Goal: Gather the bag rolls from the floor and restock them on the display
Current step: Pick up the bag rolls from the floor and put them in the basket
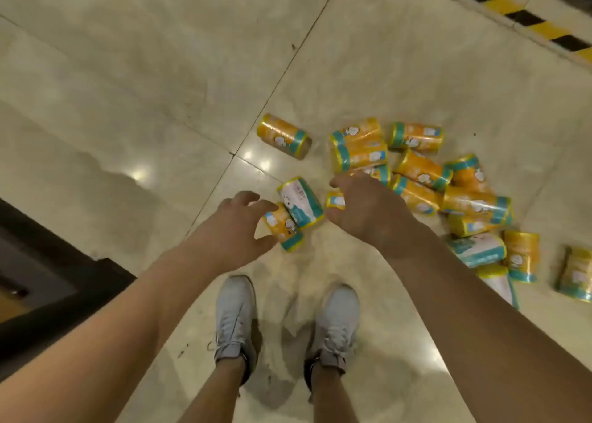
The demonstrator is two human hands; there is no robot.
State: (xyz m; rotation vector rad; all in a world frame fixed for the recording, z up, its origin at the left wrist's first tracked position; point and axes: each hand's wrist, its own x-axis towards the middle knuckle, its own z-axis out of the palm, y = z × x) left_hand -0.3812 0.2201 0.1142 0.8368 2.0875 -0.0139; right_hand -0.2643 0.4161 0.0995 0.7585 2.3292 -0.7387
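Curling over an orange roll, the left fingers are set on its upper side and the thumb on its lower side, so the roll is held across its width by the left hand. A white roll is leaned against it, touching. The right fingers are bent round a third roll, seen only as a sliver between fingers and thumb (how firmly it is pinched cannot be told); the rest is hidden by the right hand. Just beyond, a pile of rolls is scattered on the floor, with one lone roll apart to the left. No display is in view.

The rolls are judged light and slightly soft, wrapped in glossy film that may slide under a loose hold. Being cylinders, they are likely to roll if nudged. Each is best taken across the middle of the barrel, thumb opposed to fingers, not by the ends, where the film may crumple.
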